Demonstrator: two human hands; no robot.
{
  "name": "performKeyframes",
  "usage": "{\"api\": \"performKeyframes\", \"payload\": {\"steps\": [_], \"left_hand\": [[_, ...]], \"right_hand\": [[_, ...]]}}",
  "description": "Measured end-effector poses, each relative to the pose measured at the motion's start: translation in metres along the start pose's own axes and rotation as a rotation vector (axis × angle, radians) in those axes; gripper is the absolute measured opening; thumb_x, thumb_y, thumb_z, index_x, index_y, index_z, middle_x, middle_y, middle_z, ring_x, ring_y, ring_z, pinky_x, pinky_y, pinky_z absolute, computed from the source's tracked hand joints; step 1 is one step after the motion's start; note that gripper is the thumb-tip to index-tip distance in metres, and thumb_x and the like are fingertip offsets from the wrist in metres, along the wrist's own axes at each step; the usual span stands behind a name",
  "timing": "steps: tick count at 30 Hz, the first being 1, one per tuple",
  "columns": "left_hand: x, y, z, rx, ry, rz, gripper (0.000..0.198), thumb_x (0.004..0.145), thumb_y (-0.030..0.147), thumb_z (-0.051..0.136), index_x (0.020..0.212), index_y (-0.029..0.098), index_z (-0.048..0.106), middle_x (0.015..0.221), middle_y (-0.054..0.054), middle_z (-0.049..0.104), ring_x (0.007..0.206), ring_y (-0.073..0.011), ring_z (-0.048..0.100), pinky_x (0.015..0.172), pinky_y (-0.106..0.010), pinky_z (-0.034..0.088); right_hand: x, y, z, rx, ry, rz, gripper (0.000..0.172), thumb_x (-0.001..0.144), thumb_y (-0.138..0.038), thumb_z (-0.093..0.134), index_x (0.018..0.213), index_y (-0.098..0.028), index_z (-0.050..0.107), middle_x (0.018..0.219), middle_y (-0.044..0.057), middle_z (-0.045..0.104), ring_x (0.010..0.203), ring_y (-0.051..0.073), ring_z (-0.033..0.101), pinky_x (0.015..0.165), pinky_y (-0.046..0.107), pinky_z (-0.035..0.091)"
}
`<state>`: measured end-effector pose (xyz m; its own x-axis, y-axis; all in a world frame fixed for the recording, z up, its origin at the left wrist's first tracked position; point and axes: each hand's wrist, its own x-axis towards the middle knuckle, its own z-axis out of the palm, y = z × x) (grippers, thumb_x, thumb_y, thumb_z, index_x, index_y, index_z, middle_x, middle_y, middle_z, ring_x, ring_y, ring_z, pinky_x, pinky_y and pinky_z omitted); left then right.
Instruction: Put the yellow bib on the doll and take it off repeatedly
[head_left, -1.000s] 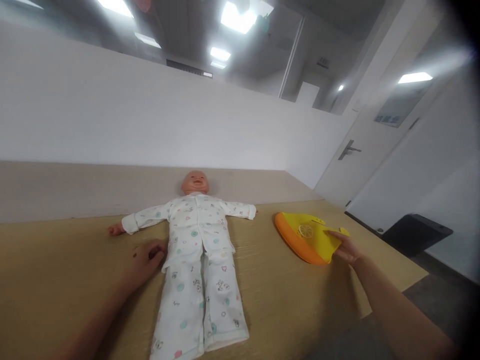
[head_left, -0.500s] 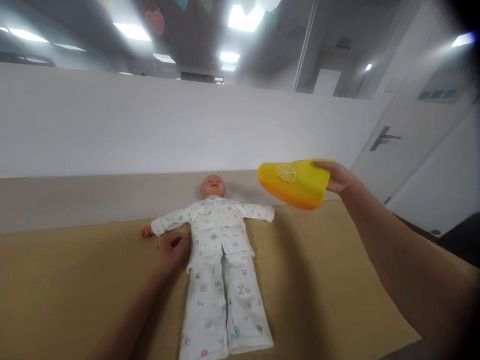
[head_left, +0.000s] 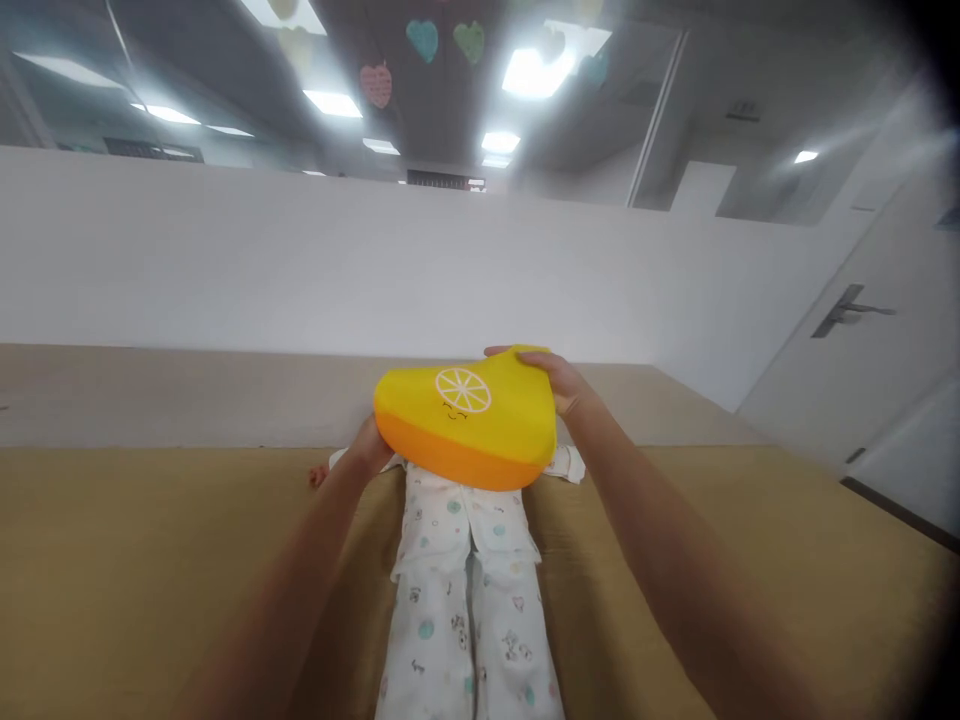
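Observation:
A yellow bib with an orange lower band and a white citrus-slice print is held up over the upper body of a baby doll. My right hand grips its upper right corner, thumb in front and fingers behind. At the bib's left edge is my left hand, its fingers mostly hidden behind the bib. The doll lies on its back in white patterned pajamas, arms spread. Its head and chest are covered from view by the bib; one small doll hand shows at the left.
The doll rests on a wood-coloured tabletop. Behind it runs a pale ledge against a white wall with glass above. Heart-shaped paper decorations hang on the glass. A door with a metal handle stands at the right.
My right hand has brought the bib leftward, over the doll's head and chest. My left hand has risen from beside the doll's body to the bib's left edge. The view has shifted left.

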<state>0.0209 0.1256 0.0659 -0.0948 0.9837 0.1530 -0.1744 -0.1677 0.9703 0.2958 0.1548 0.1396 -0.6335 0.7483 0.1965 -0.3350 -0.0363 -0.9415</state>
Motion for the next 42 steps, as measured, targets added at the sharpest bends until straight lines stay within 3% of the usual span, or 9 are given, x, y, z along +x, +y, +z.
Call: {"api": "performKeyframes", "payload": {"steps": [5,8,10,14,19,23,31,36,42], "left_hand": [[-0.005,0.006,-0.019,-0.282,-0.233,-0.218,0.066,0.068,0.078,0.051,0.086,0.017,0.068,0.083,-0.011,0.074,0.093,-0.0311,0.068,0.078,-0.041,0.054],[-0.004,0.012,-0.018,-0.428,-0.353,-0.318,0.088,0.064,0.091,0.037,0.097,0.016,0.068,0.088,-0.013,0.074,0.099,-0.0357,0.066,0.082,-0.045,0.054],[-0.002,0.019,-0.011,-0.448,-0.345,-0.315,0.088,0.066,0.089,0.037,0.102,0.015,0.067,0.090,-0.013,0.075,0.101,-0.0371,0.066,0.085,-0.047,0.053],[-0.008,0.033,0.005,-0.452,-0.378,-0.238,0.069,0.071,0.070,0.052,0.106,0.012,0.066,0.093,-0.014,0.075,0.105,-0.0403,0.063,0.088,-0.049,0.052],[-0.025,0.043,0.021,-0.528,-0.503,-0.013,0.069,0.067,0.056,0.057,0.125,0.020,0.057,0.113,-0.010,0.069,0.116,-0.0388,0.057,0.095,-0.051,0.047],[-0.030,0.049,0.031,-0.559,-0.585,0.006,0.073,0.068,0.043,0.054,0.139,0.024,0.044,0.128,-0.009,0.061,0.122,-0.0371,0.052,0.098,-0.054,0.042],[-0.026,0.040,0.030,-0.581,-0.519,-0.092,0.065,0.069,0.031,0.050,0.134,0.025,0.049,0.123,-0.006,0.065,0.113,-0.0354,0.059,0.094,-0.052,0.046],[-0.014,0.028,0.018,-0.401,-0.462,-0.226,0.059,0.067,0.030,0.053,0.125,0.020,0.059,0.108,-0.007,0.072,0.102,-0.0349,0.064,0.090,-0.047,0.050],[-0.005,0.022,0.004,-0.110,-0.260,0.014,0.065,0.060,0.022,0.062,0.125,0.021,0.058,0.109,-0.006,0.072,0.096,-0.0320,0.066,0.083,-0.040,0.053]], "right_hand": [[0.009,0.021,0.010,-0.025,-0.029,0.035,0.033,0.073,-0.028,0.063,0.104,-0.016,0.068,0.110,0.007,0.069,0.103,0.022,0.064,0.097,0.035,0.049],[0.004,0.023,0.025,-0.021,0.002,0.002,0.036,0.073,-0.029,0.059,0.107,-0.019,0.067,0.115,0.005,0.067,0.111,0.025,0.061,0.104,0.041,0.044],[-0.003,0.021,0.035,-0.016,0.045,-0.025,0.043,0.076,-0.033,0.056,0.116,-0.022,0.063,0.119,0.004,0.066,0.116,0.027,0.058,0.105,0.044,0.042],[-0.013,0.013,0.045,-0.048,0.114,-0.053,0.054,0.081,-0.039,0.052,0.134,-0.027,0.050,0.125,0.002,0.063,0.118,0.028,0.057,0.104,0.049,0.043],[-0.010,0.015,0.039,0.000,0.072,-0.122,0.049,0.083,-0.032,0.054,0.130,-0.021,0.050,0.132,0.006,0.058,0.123,0.026,0.053,0.111,0.048,0.035],[-0.006,0.021,0.036,0.028,0.011,-0.165,0.045,0.083,-0.029,0.055,0.127,-0.019,0.051,0.134,0.008,0.056,0.128,0.024,0.049,0.115,0.046,0.030],[-0.015,0.016,0.031,-0.187,0.244,-0.149,0.044,0.079,-0.024,0.060,0.122,-0.023,0.059,0.142,0.005,0.049,0.127,0.028,0.049,0.110,0.047,0.036],[-0.008,0.027,0.027,-0.431,0.411,-0.163,0.048,0.080,-0.027,0.060,0.127,-0.023,0.056,0.145,0.006,0.044,0.133,0.027,0.040,0.113,0.047,0.030],[0.006,0.043,0.025,-0.450,0.441,-0.188,0.073,0.080,-0.027,0.056,0.148,-0.030,0.029,0.142,0.005,0.045,0.136,0.024,0.036,0.115,0.050,0.025]]}}
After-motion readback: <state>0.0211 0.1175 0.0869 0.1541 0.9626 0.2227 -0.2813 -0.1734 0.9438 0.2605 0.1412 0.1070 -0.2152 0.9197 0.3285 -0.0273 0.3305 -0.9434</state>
